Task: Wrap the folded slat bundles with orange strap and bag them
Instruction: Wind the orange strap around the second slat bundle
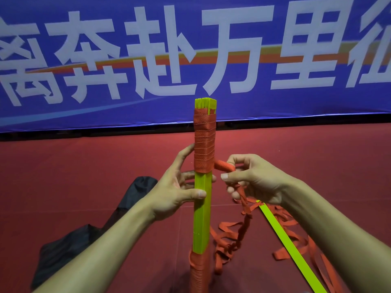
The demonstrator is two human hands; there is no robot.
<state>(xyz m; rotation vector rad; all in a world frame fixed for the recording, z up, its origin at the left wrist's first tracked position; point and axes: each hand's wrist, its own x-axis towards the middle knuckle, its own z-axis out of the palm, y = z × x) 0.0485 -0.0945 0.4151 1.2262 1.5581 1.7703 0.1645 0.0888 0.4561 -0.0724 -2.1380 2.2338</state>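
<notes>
Head view, from the fingers outward. Pinching the orange strap (224, 167) between thumb and curled fingers (237, 160) of the right hand (258, 180), just beside the slat bundle (202, 208), with the lower fingers hooked round the slack below. Clamping the bundle at mid-height with the left hand (171, 193): thumb laid across the front face, remaining fingers (186, 175) wrapped round behind.

Held upright over the red floor (84, 161), toward its near edge, between the two forearms. Foot end cut off at the bottom of the picture, so no telling whether touching the floor. Bound in close orange turns from just under the top end down to the level of the right hand. Bare yellow-green below that, down to a second orange wrap at the foot.

Running short and taut from the lowest turn into the pinch, then dropping as a twisted tail into a loose heap on the floor, right of the bundle's foot. Lying across that heap, a single loose slat (285, 240), slanting toward the near right corner. Crumpled on the floor to the left, beneath the left forearm, a black bag (84, 240), untouched. Along the floor's far edge, a blue banner (296, 102) with large white characters.

Judged as mid-wrap, winding downward over the bare stretch; bagging not yet begun. Next move probably calling for:

- carrying the strap round behind the bundle under steady tension;
- laying each turn edge to edge;
- moving the left grip lower, ahead of the wrap;
- untwisting the tail before feeding more slack from the heap.
</notes>
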